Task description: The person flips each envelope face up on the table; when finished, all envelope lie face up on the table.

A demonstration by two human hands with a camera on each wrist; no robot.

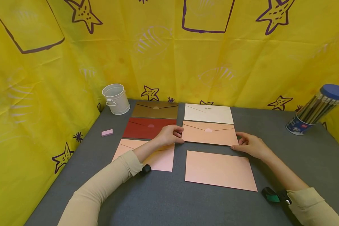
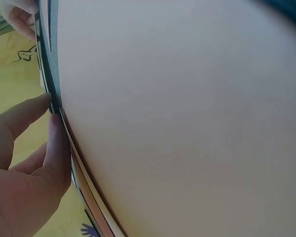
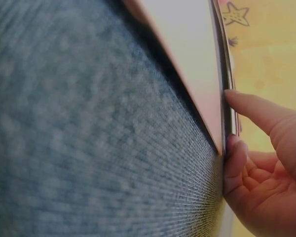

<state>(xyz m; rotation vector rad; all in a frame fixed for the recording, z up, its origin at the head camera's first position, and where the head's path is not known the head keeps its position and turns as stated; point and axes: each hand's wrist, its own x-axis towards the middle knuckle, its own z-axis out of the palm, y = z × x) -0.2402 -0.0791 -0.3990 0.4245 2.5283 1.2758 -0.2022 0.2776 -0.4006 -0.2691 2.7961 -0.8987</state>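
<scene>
A peach envelope with a pale round seal lies in the middle row on the right, flap side up. At its left edge my left hand holds on, thumb at the lower corner and fingers curled. My right hand grips the opposite edge near the lower right corner. Just behind it is a cream envelope with small print. In front lies a plain peach envelope, no flap showing. The left forearm passes over a light pink envelope, partly hiding it; beyond are a red envelope and a brown envelope.
A white metal bucket stands at the back left, with a pink eraser in front of it. At the far right a blue tub of pencils leans outward. Yellow patterned cloth closes off the back and sides of the grey table.
</scene>
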